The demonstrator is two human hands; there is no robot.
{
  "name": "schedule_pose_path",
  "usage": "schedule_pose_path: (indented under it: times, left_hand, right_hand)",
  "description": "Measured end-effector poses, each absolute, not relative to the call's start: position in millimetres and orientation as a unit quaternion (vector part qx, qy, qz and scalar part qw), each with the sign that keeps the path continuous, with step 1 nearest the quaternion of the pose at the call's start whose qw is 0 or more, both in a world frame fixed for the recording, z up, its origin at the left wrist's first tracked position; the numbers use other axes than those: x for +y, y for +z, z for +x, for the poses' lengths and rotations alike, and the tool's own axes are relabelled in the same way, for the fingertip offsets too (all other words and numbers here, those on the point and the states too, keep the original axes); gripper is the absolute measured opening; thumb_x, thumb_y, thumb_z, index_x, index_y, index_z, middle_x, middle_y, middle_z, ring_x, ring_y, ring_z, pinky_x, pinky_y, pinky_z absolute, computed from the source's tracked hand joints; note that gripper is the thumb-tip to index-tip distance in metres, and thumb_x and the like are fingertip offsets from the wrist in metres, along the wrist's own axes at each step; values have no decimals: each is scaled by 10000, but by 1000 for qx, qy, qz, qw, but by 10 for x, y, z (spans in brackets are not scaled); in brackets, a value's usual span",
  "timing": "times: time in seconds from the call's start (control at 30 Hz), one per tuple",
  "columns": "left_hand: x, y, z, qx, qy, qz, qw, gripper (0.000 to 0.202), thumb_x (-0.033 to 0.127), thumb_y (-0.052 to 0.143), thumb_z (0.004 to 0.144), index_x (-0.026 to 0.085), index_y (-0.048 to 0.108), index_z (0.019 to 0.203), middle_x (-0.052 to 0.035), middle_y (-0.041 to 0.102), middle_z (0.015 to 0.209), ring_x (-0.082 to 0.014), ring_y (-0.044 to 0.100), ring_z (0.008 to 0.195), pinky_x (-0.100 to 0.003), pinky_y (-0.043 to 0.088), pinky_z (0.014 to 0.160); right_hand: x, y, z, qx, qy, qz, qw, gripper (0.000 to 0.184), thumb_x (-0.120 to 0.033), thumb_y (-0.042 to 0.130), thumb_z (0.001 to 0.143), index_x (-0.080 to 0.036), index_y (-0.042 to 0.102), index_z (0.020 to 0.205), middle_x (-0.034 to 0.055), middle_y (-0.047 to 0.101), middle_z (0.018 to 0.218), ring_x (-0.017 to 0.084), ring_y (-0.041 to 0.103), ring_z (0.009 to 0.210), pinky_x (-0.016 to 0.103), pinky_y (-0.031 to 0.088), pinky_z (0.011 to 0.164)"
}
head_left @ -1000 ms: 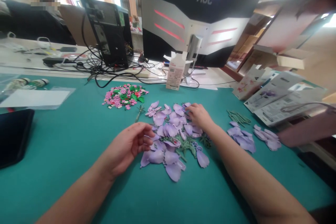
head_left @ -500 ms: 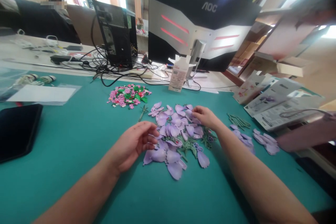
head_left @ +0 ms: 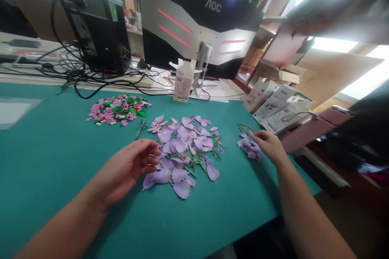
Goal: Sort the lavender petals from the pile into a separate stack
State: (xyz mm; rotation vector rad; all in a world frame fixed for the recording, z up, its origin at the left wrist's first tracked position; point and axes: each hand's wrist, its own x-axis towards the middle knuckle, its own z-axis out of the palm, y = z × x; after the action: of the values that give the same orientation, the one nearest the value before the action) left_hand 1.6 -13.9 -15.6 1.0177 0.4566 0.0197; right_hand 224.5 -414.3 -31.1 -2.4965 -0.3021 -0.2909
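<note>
Left hand [head_left: 124, 172], open with fingers spread, just beside a heap of lilac petals [head_left: 179, 153] on a teal mat [head_left: 45, 178]; right hand [head_left: 269, 145], fingers curled, touching a smaller petal cluster [head_left: 249, 149] to the right, grip unclear, green stems [head_left: 244, 128] just beyond.

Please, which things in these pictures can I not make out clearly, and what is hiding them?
All from the head view:
Whether the right hand holds anything: its fingers hide this, just above the small heap of lilac petals.
The parts under the central lilac petals: the petals overlap and cover them.
The printing on the instruction booklets: too small and blurred.
The pink object beyond the table's right edge: blurred, partly behind a dark shape.
</note>
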Motion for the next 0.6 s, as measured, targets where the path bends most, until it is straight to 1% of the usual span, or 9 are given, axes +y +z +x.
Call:
schedule_pose_path:
  times: [0.17, 0.3, 0.4, 0.6]
  left_hand:
    - [-137, -159, 38, 224, 7, 485, 845, 136, 207, 583, 899, 142, 699, 868, -57, 679, 793, -145, 650, 637, -250, 580, 554]
    - [-126, -163, 52, 229, 10, 490, 841, 158, 194, 555, 917, 140, 696, 868, -51, 676, 791, -138, 648, 631, -245, 577, 544]
    - [-125, -168, 48, 221, 7, 489, 844, 159, 188, 547, 922, 138, 690, 874, -51, 675, 795, -137, 651, 638, -249, 579, 560]
    - [-151, -130, 21, 219, 13, 472, 854, 177, 186, 517, 934, 131, 662, 850, -39, 661, 761, -118, 632, 593, -226, 552, 529]
  right_hand:
    - [-4380, -547, 2133, -128, -149, -959, 204, 340, -507, 537, 800, -202, 687, 779, 56, 689, 765, 220, 605, 733, 328, 429, 674]
    - [-4389, -592, 2083, -134, -180, -961, 164, 305, -454, 516, 832, -207, 695, 814, 84, 692, 825, 248, 608, 802, 358, 432, 717]
    - [-4372, -536, 2076, -136, -175, -960, 171, 273, -426, 531, 840, -219, 709, 845, 103, 699, 872, 254, 613, 815, 372, 436, 735]
    - [-4016, -304, 2065, -143, -147, -950, 236, 339, -482, 550, 815, -207, 726, 909, 75, 719, 889, 239, 628, 783, 364, 458, 740]
